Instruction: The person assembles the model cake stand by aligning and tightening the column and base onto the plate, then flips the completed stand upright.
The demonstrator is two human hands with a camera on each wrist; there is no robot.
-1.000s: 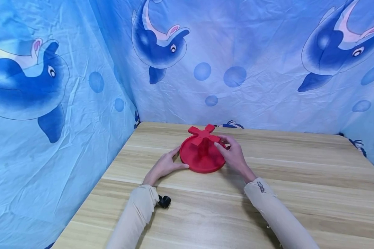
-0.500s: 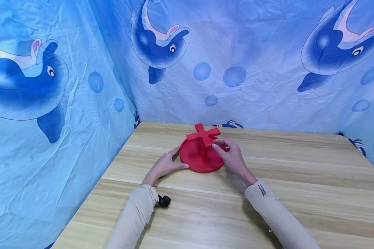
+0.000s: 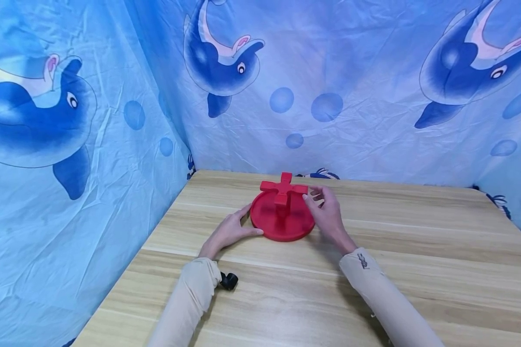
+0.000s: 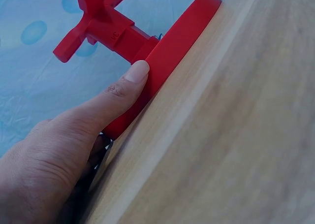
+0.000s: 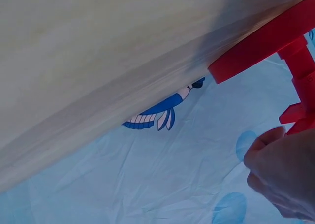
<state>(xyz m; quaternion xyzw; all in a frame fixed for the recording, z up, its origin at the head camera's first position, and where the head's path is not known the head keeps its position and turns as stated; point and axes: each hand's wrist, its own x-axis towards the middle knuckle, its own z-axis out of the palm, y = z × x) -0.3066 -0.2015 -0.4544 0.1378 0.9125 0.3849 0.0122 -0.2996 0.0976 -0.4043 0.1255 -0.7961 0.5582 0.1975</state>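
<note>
A red stand with a flat round base, an upright post and a four-armed cross-shaped top rests upright on the wooden table. My left hand holds the base's left edge. In the left wrist view its thumb presses the rim; its fingers on the far side are mostly hidden. My right hand has thumb and fingertips on either side of the cross's right arm. In the right wrist view that hand shows curled fingers beside the cross top, whose contact point is partly hidden.
The wood-grain table reaches back to a blue curtain printed with dolphins and bubbles. Another curtain side hangs along the table's left edge. A small black device sits at my left cuff.
The cross-shaped top has turned on its post, seemingly clockwise from above. My right hand dipped nearer with one arm, then moved back to an arm at the right. Left hand and base stayed put.
</note>
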